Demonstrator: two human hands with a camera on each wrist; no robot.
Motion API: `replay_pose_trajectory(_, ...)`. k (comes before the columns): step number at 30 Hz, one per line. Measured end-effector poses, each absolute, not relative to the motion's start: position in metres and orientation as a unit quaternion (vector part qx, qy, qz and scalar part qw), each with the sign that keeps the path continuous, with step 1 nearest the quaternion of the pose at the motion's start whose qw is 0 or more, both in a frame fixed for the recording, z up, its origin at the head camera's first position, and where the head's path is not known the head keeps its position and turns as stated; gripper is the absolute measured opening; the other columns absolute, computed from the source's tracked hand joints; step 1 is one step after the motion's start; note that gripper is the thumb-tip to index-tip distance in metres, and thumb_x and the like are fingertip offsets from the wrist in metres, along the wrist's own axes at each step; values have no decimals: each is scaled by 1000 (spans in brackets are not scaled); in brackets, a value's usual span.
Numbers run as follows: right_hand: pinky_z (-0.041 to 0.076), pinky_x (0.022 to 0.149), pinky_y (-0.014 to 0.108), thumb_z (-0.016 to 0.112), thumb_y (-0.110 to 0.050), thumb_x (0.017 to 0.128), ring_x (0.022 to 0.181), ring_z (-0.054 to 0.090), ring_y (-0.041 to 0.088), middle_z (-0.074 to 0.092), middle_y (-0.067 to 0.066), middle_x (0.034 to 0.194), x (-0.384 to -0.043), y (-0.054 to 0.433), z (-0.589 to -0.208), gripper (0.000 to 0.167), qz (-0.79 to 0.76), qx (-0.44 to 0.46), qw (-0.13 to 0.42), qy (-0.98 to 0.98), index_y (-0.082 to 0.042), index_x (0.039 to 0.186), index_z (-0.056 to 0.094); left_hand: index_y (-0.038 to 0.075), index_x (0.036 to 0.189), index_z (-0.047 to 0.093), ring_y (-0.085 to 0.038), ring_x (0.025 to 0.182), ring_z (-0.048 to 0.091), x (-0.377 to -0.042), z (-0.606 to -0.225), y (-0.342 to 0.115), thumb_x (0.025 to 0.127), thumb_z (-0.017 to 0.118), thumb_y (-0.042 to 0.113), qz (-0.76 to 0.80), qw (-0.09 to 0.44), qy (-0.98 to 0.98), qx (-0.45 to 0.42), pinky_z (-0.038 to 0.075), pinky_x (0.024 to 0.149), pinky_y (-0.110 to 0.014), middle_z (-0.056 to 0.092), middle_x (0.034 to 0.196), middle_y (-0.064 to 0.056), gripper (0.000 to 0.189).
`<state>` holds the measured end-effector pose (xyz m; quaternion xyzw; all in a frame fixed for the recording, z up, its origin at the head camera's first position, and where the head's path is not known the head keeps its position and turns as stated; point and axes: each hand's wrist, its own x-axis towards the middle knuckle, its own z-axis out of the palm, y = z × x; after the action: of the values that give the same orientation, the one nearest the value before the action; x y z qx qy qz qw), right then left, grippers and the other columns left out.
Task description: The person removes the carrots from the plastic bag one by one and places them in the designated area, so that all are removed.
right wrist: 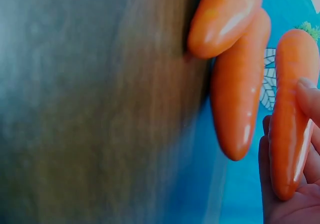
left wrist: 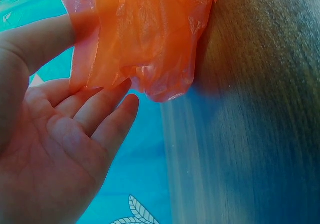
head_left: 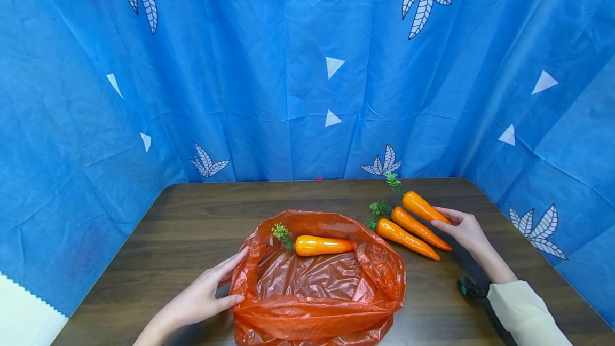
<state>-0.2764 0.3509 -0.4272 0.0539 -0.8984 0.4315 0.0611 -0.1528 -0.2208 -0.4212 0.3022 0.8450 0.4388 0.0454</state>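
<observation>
A red plastic bag (head_left: 276,314) stands on the table with its mouth spread wide. Inside it, at the far wall, lies an orange carrot (head_left: 322,245) with a green top. My left hand (head_left: 206,295) touches the bag's left side, thumb and fingers spread apart. In the left wrist view, translucent film (left wrist: 150,34) overlaps the thumb and fingertips. To the bag's right, my right hand (head_left: 463,228) grips the farthest of three carrots (head_left: 423,206) near its tapered end. The right wrist view shows this carrot (right wrist: 290,119) between thumb and fingers.
Two more carrots, a middle one (head_left: 418,228) and a nearer one (head_left: 405,239), lie side by side close to the bag's right rim. Blue patterned cloth (head_left: 307,84) hangs behind and beside the dark wooden table (head_left: 230,199). A black strap device (head_left: 473,287) sits at the right wrist.
</observation>
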Motion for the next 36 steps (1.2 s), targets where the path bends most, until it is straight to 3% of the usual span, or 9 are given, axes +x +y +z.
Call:
replay_pose_trajectory(3, 45, 88, 48, 60, -37, 91, 108, 52, 39, 51, 29, 125, -281, 352, -431, 62, 437, 48, 49, -897, 6, 133, 47, 8, 149, 23, -39, 122, 40, -152, -421, -221, 87, 68, 23, 438, 43, 844, 306, 41, 92, -24, 30, 145, -23, 78)
replay_pose_trajectory(7, 41, 91, 53, 61, -39, 90, 111, 48, 42, 48, 30, 128, -287, 354, -435, 65, 445, 33, 33, -894, 7, 134, 45, 9, 149, 23, -38, 122, 41, -152, -421, -221, 87, 68, 23, 439, 44, 844, 307, 41, 92, -23, 30, 145, -22, 78)
replay_pose_trajectory(36, 41, 90, 53, 61, -39, 90, 112, 45, 45, 46, 33, 128, -300, 359, -444, 67, 428, 14, -2, -904, 11, 133, 43, 7, 149, 22, -40, 123, 39, -152, -419, -221, 86, 69, 22, 453, 57, 836, 305, 38, 91, -19, 29, 145, -24, 80)
